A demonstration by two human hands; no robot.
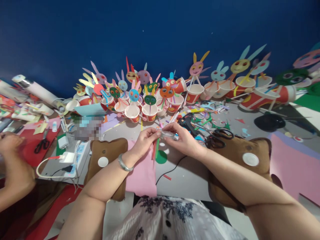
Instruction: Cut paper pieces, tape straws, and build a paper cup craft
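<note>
My left hand (148,137) is closed in a pinch at the middle of the table, with narrow red and green paper strips (154,150) just below its fingertips. Whether it grips those strips is hard to tell. Close beside it, my right hand (183,141) has its fingers curled around a small greyish, shiny object (168,134), whose kind I cannot make out. The fingertips of both hands nearly meet there. Under them are a green paper circle (161,157) and a pink paper sheet (141,176).
Red-and-white paper cups (195,95) with paper rabbit figures line the blue wall. A black glue gun (188,124), scissors (217,138) and paper scraps lie to the right. Brown cushions (107,173) flank my arms. A power strip (79,156) and another person's arm (15,166) are left.
</note>
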